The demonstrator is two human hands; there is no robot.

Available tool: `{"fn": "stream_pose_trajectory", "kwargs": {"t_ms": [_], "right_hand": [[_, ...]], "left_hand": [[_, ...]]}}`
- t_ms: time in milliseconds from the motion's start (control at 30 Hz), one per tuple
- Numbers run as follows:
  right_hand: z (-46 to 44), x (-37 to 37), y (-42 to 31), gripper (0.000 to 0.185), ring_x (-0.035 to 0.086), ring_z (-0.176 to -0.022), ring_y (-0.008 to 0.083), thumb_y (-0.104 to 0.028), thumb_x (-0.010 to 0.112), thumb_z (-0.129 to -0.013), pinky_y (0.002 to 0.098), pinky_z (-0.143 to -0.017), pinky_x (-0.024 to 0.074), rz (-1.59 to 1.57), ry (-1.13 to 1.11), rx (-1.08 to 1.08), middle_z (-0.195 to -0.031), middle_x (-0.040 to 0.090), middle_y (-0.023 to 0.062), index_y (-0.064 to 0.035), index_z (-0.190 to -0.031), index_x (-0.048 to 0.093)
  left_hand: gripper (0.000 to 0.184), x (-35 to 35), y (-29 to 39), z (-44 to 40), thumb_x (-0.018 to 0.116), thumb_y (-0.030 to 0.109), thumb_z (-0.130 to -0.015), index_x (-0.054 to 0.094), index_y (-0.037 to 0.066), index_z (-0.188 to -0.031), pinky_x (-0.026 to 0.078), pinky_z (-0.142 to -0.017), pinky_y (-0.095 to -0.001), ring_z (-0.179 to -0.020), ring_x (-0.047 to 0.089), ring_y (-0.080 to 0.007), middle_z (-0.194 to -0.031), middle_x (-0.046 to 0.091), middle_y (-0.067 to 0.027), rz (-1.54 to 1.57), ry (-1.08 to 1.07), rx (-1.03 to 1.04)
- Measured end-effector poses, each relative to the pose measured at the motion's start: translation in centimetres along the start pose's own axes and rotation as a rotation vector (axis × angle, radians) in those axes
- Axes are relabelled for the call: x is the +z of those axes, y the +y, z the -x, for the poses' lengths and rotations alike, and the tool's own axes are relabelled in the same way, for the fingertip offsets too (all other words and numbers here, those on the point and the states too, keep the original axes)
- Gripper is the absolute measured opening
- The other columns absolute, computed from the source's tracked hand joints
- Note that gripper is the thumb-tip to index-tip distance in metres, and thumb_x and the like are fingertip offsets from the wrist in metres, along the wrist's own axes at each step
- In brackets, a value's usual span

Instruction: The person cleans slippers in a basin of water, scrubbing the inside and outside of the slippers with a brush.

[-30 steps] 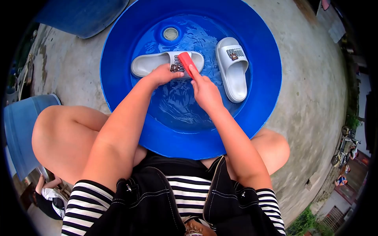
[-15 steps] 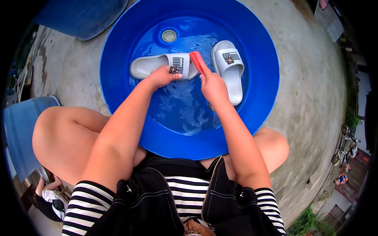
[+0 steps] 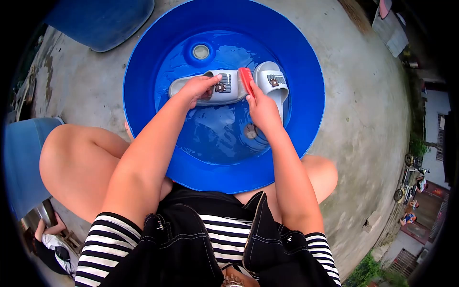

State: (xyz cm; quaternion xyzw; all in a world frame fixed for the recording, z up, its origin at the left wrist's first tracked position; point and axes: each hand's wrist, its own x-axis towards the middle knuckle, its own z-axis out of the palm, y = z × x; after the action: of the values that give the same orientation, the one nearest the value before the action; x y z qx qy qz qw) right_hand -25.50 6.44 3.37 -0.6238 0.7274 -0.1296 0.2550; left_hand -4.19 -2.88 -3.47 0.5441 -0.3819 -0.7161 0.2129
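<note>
My left hand [image 3: 197, 90] is closed on a grey slide slipper [image 3: 231, 87] with a bear-patterned strap, thumb on the strap; some of its fingers are hidden. The slipper lies crosswise in shallow water. Gripped in my right hand [image 3: 264, 109] is a red brush [image 3: 245, 77], held at the slipper's toe end with its bristles towards it. The matching slipper [image 3: 268, 70] rests at the right, partly behind my right hand. Both are inside a big round blue tub [image 3: 306, 81].
A round plug [image 3: 201, 51] shows in the tub floor. More blue containers stand at upper left [image 3: 103, 24] and at left [image 3: 28, 162]. Another person [image 3: 55, 248] is at lower left. Concrete ground [image 3: 363, 119] surrounds the tub, and a parked motorcycle [image 3: 406, 179] is far right.
The held slipper has shifted right and tilted slightly, closer to the other slipper. My left thumb has moved up the strap. The brush has turned more upright at the toe end.
</note>
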Motion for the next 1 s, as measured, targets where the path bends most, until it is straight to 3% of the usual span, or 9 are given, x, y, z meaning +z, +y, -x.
{"fn": "stream_pose_trajectory", "kwargs": {"t_ms": [67,100,233,367,533,700,767,833,1000], "right_hand": [[0.9,-2.3,-1.5,0.049,0.067,-0.096,0.0452,-0.024,0.058,-0.1,0.0531,-0.085,0.0519,0.015,-0.025,-0.053,-0.102,0.07,0.027,-0.0116,-0.147,0.051],[1.5,-3.3,-2.1,0.048,0.067,-0.095,0.0453,-0.023,0.059,-0.1,0.0533,-0.084,0.0517,0.007,-0.054,-0.1,-0.101,0.069,0.0271,-0.0127,-0.146,0.052],[1.9,-7.2,-3.3,0.049,0.068,-0.097,0.0422,-0.023,0.061,-0.1,0.0474,-0.086,0.0521,0.068,-0.047,-0.086,-0.105,0.07,0.0254,-0.0189,-0.148,0.052],[2.3,-8.5,-2.1,0.049,0.069,-0.095,0.0403,-0.021,0.064,-0.099,0.0457,-0.082,0.0531,0.113,-0.053,-0.147,-0.107,0.07,0.023,-0.0217,-0.147,0.054],[3.8,-4.7,-0.8,0.05,0.069,-0.087,0.0407,-0.021,0.062,-0.098,0.0495,-0.077,0.0547,-0.023,0.152,-0.329,-0.098,0.069,0.02,-0.0234,-0.148,0.052],[3.7,-6.4,-2.0,0.048,0.069,-0.077,0.0368,-0.022,0.06,-0.099,0.0481,-0.068,0.0563,0.069,0.268,-0.341,-0.089,0.067,0.0161,-0.0248,-0.147,0.054],[3.4,-7.1,-1.6,0.047,0.069,-0.082,0.0362,-0.018,0.062,-0.098,0.0453,-0.071,0.0544,0.081,0.282,-0.192,-0.091,0.069,0.0168,-0.0258,-0.144,0.057],[3.5,-7.0,-1.1,0.047,0.068,-0.076,0.0347,-0.017,0.064,-0.097,0.045,-0.067,0.0539,0.061,0.307,-0.191,-0.087,0.067,0.0149,-0.0269,-0.143,0.059],[4.1,-6.2,-1.8,0.05,0.064,-0.068,0.0304,-0.015,0.067,-0.095,0.0415,-0.063,0.053,0.004,0.309,-0.37,-0.079,0.062,0.0121,-0.029,-0.143,0.06]], "left_hand": [[0.02,0.8,-0.6,-1.2,0.072,0.029,-0.093,0.07,0.009,-0.093,0.043,-0.065,-0.0257,-0.07,0.05,-0.0088,-0.078,0.059,0.0034,0.132,-0.056,-0.008],[0.015,1.9,-0.1,-0.2,0.067,0.023,-0.094,0.068,0.008,-0.094,0.044,-0.066,-0.0264,-0.071,0.05,-0.0085,-0.08,0.06,0.0019,0.046,-0.025,0.055],[0.025,4.7,0.0,1.7,0.053,0.009,-0.093,0.059,0.005,-0.116,0.05,-0.087,-0.0334,-0.1,0.065,-0.0191,-0.111,0.067,-0.0082,0.303,-0.068,0.042],[0.029,5.9,-1.2,3.6,0.052,0.015,-0.096,0.059,0.007,-0.123,0.051,-0.092,-0.0358,-0.103,0.066,-0.0197,-0.112,0.069,-0.0088,0.493,-0.09,0.117],[0.035,6.9,0.3,6.2,0.064,0.028,-0.101,0.059,0.008,-0.129,0.053,-0.104,-0.0489,-0.116,0.067,-0.0267,-0.122,0.069,-0.0115,0.929,-0.251,-0.066],[0.039,7.9,2.4,7.2,0.066,0.02,-0.099,0.058,0.006,-0.135,0.052,-0.103,-0.0463,-0.117,0.066,-0.0253,-0.127,0.067,-0.0114,0.901,-0.251,0.026],[0.042,8.7,3.4,7.3,0.067,0.016,-0.098,0.058,0.003,-0.136,0.05,-0.104,-0.0397,-0.119,0.064,-0.0217,-0.129,0.066,-0.0096,0.591,-0.101,0.348],[0.041,9.3,3.4,6.8,0.065,0.014,-0.099,0.058,0.0,-0.137,0.047,-0.104,-0.0341,-0.12,0.061,-0.0177,-0.13,0.066,-0.008,0.527,-0.088,0.412],[0.037,9.7,3.5,5.9,0.061,0.012,-0.101,0.059,-0.002,-0.135,0.046,-0.102,-0.0315,-0.118,0.06,-0.0152,-0.129,0.065,-0.0079,0.347,-0.083,0.534]]}}
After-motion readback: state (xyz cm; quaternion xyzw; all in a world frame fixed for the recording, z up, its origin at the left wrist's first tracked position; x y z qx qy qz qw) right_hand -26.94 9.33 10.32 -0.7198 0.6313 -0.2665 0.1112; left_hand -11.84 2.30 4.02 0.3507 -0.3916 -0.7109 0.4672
